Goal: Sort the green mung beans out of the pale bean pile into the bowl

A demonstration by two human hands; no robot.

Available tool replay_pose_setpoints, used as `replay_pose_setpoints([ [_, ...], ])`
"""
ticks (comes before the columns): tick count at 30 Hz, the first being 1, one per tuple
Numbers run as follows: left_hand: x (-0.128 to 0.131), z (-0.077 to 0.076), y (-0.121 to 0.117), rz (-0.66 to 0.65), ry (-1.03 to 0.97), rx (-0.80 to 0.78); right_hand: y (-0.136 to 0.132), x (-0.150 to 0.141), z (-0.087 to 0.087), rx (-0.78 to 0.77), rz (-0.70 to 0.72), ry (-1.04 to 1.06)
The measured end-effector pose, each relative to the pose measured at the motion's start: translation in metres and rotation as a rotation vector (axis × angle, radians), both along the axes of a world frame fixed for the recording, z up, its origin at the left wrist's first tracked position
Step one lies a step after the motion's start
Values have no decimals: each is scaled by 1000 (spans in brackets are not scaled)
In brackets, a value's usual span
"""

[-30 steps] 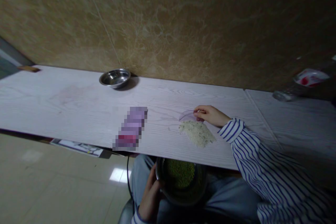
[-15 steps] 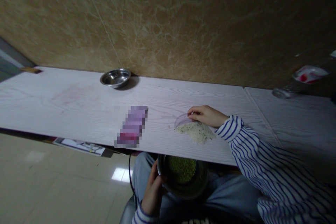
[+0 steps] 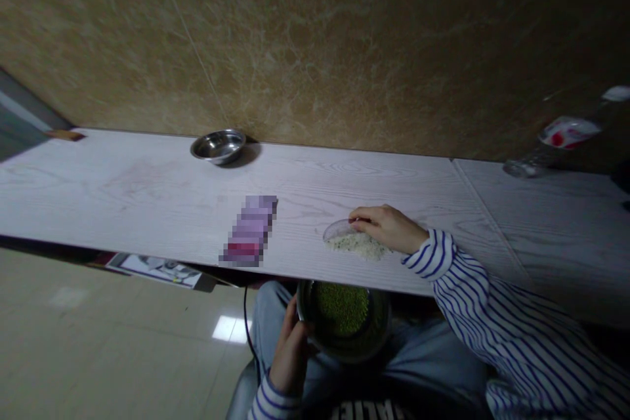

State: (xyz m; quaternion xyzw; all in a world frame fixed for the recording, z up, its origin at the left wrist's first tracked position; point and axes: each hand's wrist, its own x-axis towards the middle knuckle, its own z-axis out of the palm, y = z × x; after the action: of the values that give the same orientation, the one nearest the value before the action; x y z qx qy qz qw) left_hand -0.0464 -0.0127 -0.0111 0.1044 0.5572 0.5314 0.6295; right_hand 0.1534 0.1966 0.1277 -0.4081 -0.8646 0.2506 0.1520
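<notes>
My right hand [image 3: 381,224] pinches a thin, see-through purplish scraper [image 3: 338,229] with a curved edge. Its lower edge meets a heap of white rice [image 3: 361,247] flecked with dark green bits, near the table's front edge. Below the table edge, my left hand [image 3: 291,348] grips the left rim of a metal bowl [image 3: 381,328] over my lap. Small green beans [image 3: 342,310] lie inside that bowl. My left thumb is on the rim; the fingers beneath are partly hidden.
On the pale wood-grain table [image 3: 147,210], a small steel bowl [image 3: 219,147] stands by the wall. A blurred-out purple rectangle [image 3: 250,230] lies left of the rice. A clear bottle [image 3: 556,138] with a red-and-white label is at the far right. A cable [image 3: 247,328] hangs down by my leg.
My right hand has drawn the scraper left and then toward the table's front edge, pushing the rice into a narrower heap. My left hand keeps its hold on the bowl.
</notes>
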Motion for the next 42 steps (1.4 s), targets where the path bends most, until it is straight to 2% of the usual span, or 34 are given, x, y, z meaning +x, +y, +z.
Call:
replay_pose_setpoints([
  [3,2,5,1,17,-55,-21,-7,-1,-2,50,18,-3],
  [12,4,11,-2,28,-50,-14,-29,-3,-1,141,-12,-22],
  [19,7,17,-1,14,-59,-9,-45,10,0,172,-145,91],
  [25,8,17,-1,27,-60,-10,-78,35,-5,119,-296,160],
  [28,9,14,-2,19,-45,-28,-97,39,-11,119,-315,166],
  [31,11,12,-1,17,-25,-36,-110,35,-16,125,-265,159],
  [36,11,14,-2,8,-37,-45,-113,32,-18,128,-244,105],
  [42,9,14,-1,29,-31,-55,-102,53,-26,128,-342,117],
])
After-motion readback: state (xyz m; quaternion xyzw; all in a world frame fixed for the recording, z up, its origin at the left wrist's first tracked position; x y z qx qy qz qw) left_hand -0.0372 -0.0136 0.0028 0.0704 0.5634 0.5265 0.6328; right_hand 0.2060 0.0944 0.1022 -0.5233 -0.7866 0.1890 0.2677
